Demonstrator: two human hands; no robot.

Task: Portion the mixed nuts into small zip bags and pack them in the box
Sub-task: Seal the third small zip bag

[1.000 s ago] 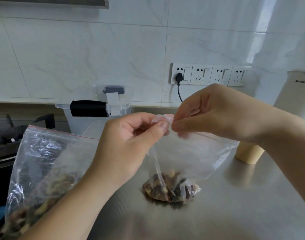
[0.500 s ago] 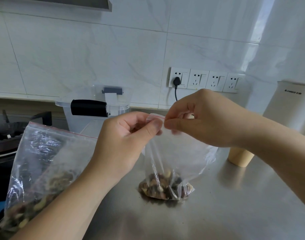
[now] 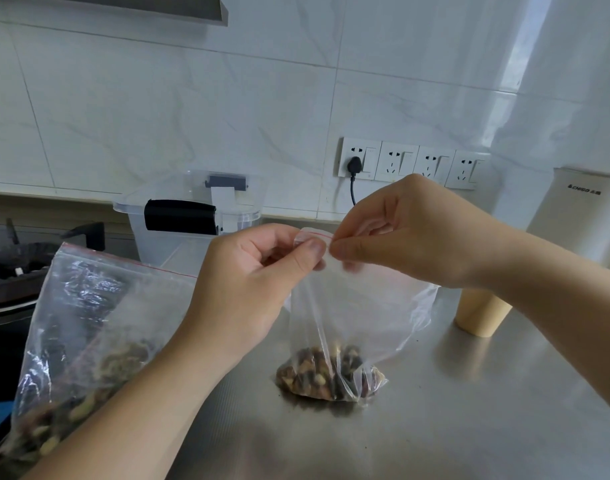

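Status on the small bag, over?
Both hands, left and right, pinching small bag top. Nuts inside, bag bottom on counter. Nothing blocking.

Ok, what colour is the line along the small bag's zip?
Red, on the small bag, head view.

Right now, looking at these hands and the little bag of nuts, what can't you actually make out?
All from the head view:
- Whether the small zip bag is sealed: the left hand and right hand pinch its top and cover the strip.
- What the clear box holds: the left hand and large nut bag hide its lower part.
- The large nut bag's bottom: cut off by the frame edge.
- The appliance label: too small.
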